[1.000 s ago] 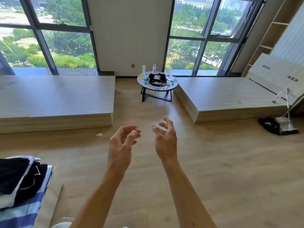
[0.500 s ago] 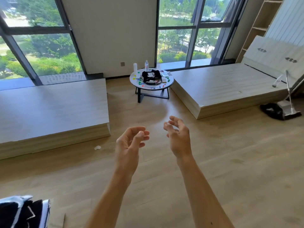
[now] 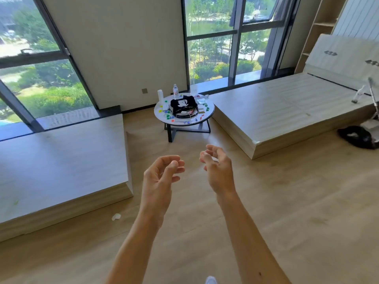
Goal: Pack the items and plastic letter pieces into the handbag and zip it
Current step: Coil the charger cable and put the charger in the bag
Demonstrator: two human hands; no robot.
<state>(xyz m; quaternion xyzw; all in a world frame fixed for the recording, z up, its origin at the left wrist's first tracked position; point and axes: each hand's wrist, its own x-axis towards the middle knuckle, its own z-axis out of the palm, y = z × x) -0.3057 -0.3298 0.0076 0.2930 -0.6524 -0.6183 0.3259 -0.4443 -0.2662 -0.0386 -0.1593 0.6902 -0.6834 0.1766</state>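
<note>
A black handbag with a white print sits on a small round white table across the room. Coloured plastic letter pieces and small items lie scattered around it on the tabletop. A white tube and a water bottle stand at the table's back edge. My left hand and my right hand are raised in front of me over the floor, well short of the table. Both have loosely curled fingers and hold nothing.
Low wooden platforms flank the table: one on the left, one on the right. Wood floor runs between them. A scrap of white paper lies on the floor. A dark bundle lies at the far right.
The view has come closer to the table and tilted up. The pile of clothes at the lower left has left the frame. Both hands stay raised and empty.
</note>
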